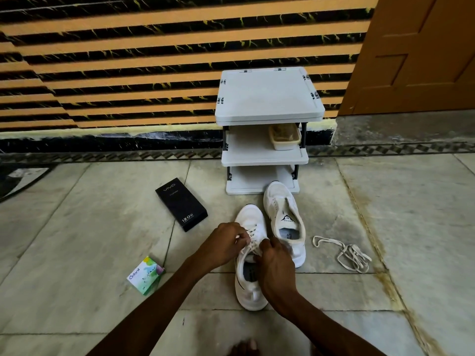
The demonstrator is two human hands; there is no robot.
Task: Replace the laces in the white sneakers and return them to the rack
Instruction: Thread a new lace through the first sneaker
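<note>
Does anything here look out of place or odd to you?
A loose lace lies tangled on the floor, right of the far sneaker, which appears unlaced, tongue open. A black box and a small green carton lie scattered on the floor, off the rack. Nothing looks damaged or spilled.

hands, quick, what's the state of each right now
Left hand: closed, pinching the lace on the near sneaker.
Right hand: closed, gripping the same lace.

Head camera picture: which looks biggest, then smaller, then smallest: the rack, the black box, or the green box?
Largest: the rack.
Then the black box.
Smallest: the green box, even though it lies nearest the camera.
</note>
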